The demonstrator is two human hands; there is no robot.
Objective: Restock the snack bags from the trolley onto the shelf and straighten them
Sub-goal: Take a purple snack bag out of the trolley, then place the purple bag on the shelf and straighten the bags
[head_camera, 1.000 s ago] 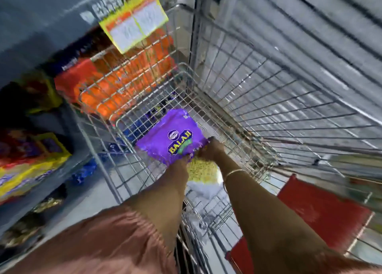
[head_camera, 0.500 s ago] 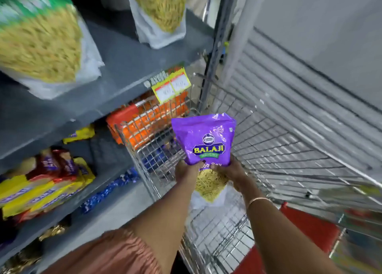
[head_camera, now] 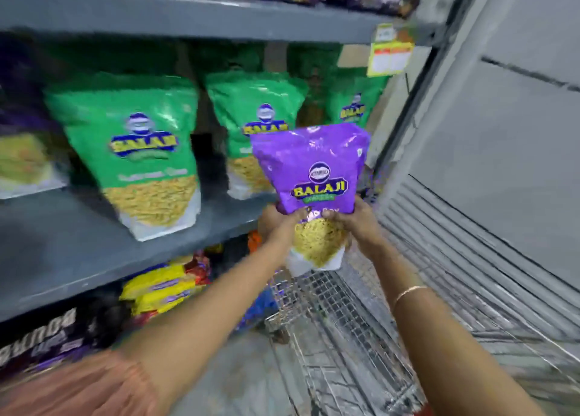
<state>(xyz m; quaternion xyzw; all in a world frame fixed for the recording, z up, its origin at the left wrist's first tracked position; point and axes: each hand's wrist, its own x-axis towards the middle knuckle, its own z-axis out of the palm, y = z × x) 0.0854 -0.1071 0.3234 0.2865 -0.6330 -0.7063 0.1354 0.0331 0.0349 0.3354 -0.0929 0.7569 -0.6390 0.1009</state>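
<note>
Upright between both hands (head_camera: 320,224) — purple snack bag (head_camera: 310,167), clamped, before the shelf (head_camera: 94,243).

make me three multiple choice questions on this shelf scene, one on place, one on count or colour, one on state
1. Where is the purple snack bag?
A. lying in the wire trolley
B. held up in front of the grey shelf
C. on the floor

2. How many green snack bags stand in plain view on the grey shelf?
A. one
B. three
C. six

3. How is the purple bag held?
A. by both hands at its lower part
B. by one hand at the top
C. not held

Answers:
1 B: it is up level with the shelf, above the wire trolley.
2 B: three green snack bags stand in a row.
3 A: left hand and right hand grip it.
</note>
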